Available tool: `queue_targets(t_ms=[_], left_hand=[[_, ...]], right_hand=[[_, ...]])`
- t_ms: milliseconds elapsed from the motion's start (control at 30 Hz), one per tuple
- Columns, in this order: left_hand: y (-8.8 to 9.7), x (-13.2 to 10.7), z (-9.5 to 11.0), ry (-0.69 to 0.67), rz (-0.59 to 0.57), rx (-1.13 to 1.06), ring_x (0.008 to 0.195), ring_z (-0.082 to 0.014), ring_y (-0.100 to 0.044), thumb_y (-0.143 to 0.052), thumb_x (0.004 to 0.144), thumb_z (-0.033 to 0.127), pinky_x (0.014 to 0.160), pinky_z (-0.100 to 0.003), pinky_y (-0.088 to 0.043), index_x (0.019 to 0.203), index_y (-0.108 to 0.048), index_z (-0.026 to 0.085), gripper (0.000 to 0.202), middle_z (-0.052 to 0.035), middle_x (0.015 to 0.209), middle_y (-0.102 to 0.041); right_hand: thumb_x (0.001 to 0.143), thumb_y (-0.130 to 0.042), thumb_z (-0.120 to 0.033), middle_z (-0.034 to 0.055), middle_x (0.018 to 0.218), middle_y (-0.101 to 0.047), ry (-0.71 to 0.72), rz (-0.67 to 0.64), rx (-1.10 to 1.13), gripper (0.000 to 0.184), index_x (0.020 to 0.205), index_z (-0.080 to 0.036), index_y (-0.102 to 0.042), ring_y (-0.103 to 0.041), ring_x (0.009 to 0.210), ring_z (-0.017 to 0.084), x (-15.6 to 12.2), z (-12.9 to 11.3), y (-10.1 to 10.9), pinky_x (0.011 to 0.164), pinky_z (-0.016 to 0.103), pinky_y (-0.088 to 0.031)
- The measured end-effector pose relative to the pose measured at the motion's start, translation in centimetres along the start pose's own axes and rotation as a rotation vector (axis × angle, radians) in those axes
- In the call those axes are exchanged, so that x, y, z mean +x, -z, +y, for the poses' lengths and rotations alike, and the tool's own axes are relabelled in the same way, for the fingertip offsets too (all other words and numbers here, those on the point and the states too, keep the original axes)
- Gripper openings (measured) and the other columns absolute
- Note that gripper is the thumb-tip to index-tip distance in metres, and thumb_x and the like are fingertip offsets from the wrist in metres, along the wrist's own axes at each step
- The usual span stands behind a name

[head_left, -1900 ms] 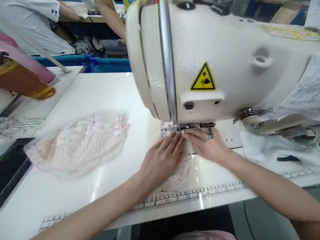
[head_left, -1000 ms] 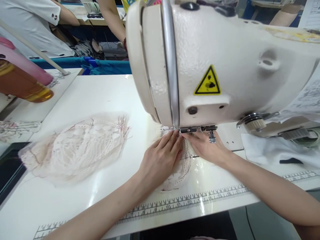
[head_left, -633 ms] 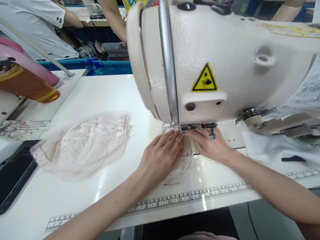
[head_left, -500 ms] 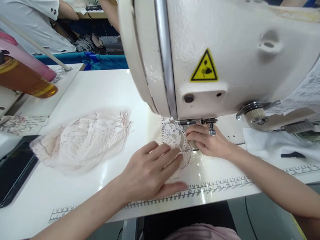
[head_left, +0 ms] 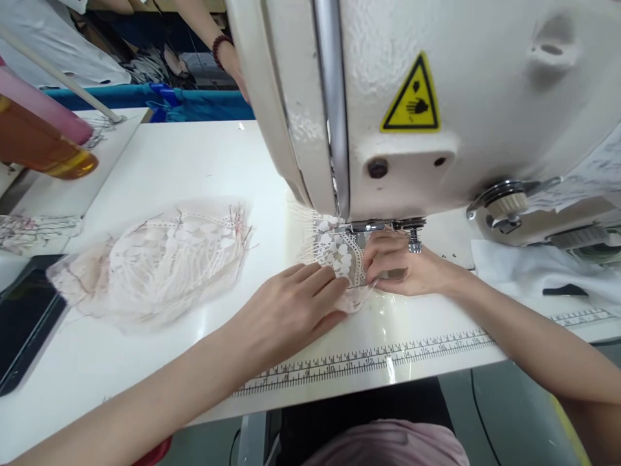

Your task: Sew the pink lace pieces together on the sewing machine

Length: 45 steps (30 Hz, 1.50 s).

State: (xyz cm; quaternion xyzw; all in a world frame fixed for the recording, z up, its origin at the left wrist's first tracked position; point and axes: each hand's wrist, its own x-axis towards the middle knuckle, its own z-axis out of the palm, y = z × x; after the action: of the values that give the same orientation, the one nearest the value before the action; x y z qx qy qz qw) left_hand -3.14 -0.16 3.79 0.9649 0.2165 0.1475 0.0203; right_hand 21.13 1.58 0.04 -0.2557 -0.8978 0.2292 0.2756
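A small piece of white lace (head_left: 339, 255) lies on the white sewing table (head_left: 194, 168) under the presser foot (head_left: 376, 226) of a large cream sewing machine (head_left: 436, 97). My left hand (head_left: 291, 310) rests on the near edge of the lace, its fingers laid close together and its thumb tucked under the cloth. My right hand (head_left: 402, 268) sits just right of the foot, fingers curled and pinching the right edge of the lace. The needle is hidden behind the machine head.
A pile of finished lace pieces (head_left: 155, 262) lies left of the machine. A brown and pink bottle (head_left: 43, 139) juts in at far left, a dark tray (head_left: 22, 323) below it. White cloth (head_left: 533, 275) lies at right. A ruler strip (head_left: 369, 359) runs along the table's front edge. Another person's arm (head_left: 218, 45) shows behind.
My left hand drew back from the presser foot toward me, then settled on the lace's near edge. More lace now shows in front of the foot. My right hand curled tighter on the edge.
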Motion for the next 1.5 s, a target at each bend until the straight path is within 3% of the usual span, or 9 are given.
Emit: queue_targets(t_ms=[133,233,367,467,567,700,1033,1367,1500], left_hand=[[-2.2,1.0,-1.2,-0.108,0.137,0.115,0.056,-0.0145,-0.051,-0.047,0.089,0.009,0.051,-0.029,-0.039,0.087,-0.061,0.015,0.016,-0.0004,0.065,-0.058],[-3.0,0.9,-1.3,-0.066,0.218,0.081,0.053,-0.0130,-0.049,-0.048,0.087,0.006,0.049,-0.028,-0.036,0.086,-0.061,0.016,0.017,0.0007,0.063,-0.058],[-2.9,0.5,-1.0,-0.038,0.249,0.099,0.056,-0.0134,-0.055,-0.050,0.086,0.005,0.050,-0.029,-0.039,0.087,-0.061,0.016,0.016,0.0006,0.066,-0.063],[-2.8,0.3,-1.0,-0.106,0.252,0.132,0.082,-0.0199,-0.067,-0.051,0.087,0.007,0.070,-0.035,-0.054,0.092,-0.061,0.015,0.014,-0.0055,0.088,-0.071],[-3.1,0.1,-1.0,-0.122,0.223,0.076,0.109,-0.0243,-0.063,-0.048,0.088,0.008,0.089,-0.037,-0.056,0.100,-0.060,0.009,0.017,-0.0137,0.109,-0.069],[-3.3,-0.2,-0.9,-0.056,0.191,0.055,0.109,-0.0227,-0.064,-0.044,0.084,0.005,0.084,-0.032,-0.059,0.099,-0.059,0.012,0.022,-0.0131,0.111,-0.069],[-3.1,0.0,-0.8,-0.025,0.192,0.024,0.107,-0.0236,-0.065,-0.045,0.081,0.005,0.084,-0.033,-0.059,0.092,-0.057,0.012,0.018,-0.0144,0.107,-0.070],[-3.6,0.3,-0.5,0.019,0.197,0.014,0.114,-0.0224,-0.061,-0.046,0.087,0.005,0.089,-0.033,-0.058,0.103,-0.059,0.010,0.021,-0.0136,0.115,-0.068],[-3.8,0.5,-0.5,0.030,0.178,0.000,0.117,-0.0225,-0.059,-0.046,0.091,0.008,0.091,-0.034,-0.057,0.106,-0.058,0.009,0.019,-0.0142,0.116,-0.067]], right_hand=[[0.085,-0.057,-0.018,0.0011,0.092,-0.064,-0.009,0.020,0.005,0.008,0.085,-0.021,-0.064,-0.059,0.090,0.014,0.0,-0.1,0.0,0.080,0.032,-0.048],[0.087,-0.057,-0.020,0.0048,0.101,-0.064,-0.004,0.022,-0.080,0.012,0.096,-0.019,-0.063,-0.058,0.097,0.015,0.0,-0.2,-0.2,0.081,0.034,-0.049],[0.092,-0.052,-0.022,0.0013,0.097,-0.069,0.062,0.028,-0.132,0.014,0.090,-0.021,-0.065,-0.059,0.103,0.015,0.1,-0.4,-0.2,0.085,0.034,-0.050],[0.094,-0.049,-0.024,-0.0002,0.091,-0.072,0.081,0.031,-0.150,0.018,0.090,-0.020,-0.066,-0.063,0.098,0.012,0.1,-0.5,-0.1,0.095,0.036,-0.049],[0.094,-0.051,-0.024,-0.0004,0.088,-0.072,0.105,0.075,-0.167,0.017,0.094,-0.019,-0.067,-0.065,0.092,0.010,0.1,-0.5,-0.3,0.102,0.036,-0.046],[0.093,-0.053,-0.021,-0.0002,0.086,-0.073,0.130,0.118,-0.183,0.015,0.096,-0.018,-0.067,-0.067,0.087,0.009,0.1,-0.5,-0.8,0.102,0.034,-0.047],[0.094,-0.050,-0.022,0.0019,0.083,-0.073,0.119,0.123,-0.181,0.020,0.092,-0.016,-0.069,-0.067,0.086,0.010,0.4,-0.7,-0.7,0.099,0.034,-0.048],[0.092,-0.054,-0.024,-0.0002,0.084,-0.073,0.061,0.206,-0.222,0.015,0.097,-0.022,-0.068,-0.067,0.083,0.013,-0.3,0.4,-1.0,0.074,0.030,-0.053],[0.091,-0.050,-0.020,-0.0007,0.084,-0.072,0.022,0.206,-0.274,0.019,0.095,-0.024,-0.069,-0.066,0.082,0.012,-0.3,0.3,-0.8,0.073,0.029,-0.051]])
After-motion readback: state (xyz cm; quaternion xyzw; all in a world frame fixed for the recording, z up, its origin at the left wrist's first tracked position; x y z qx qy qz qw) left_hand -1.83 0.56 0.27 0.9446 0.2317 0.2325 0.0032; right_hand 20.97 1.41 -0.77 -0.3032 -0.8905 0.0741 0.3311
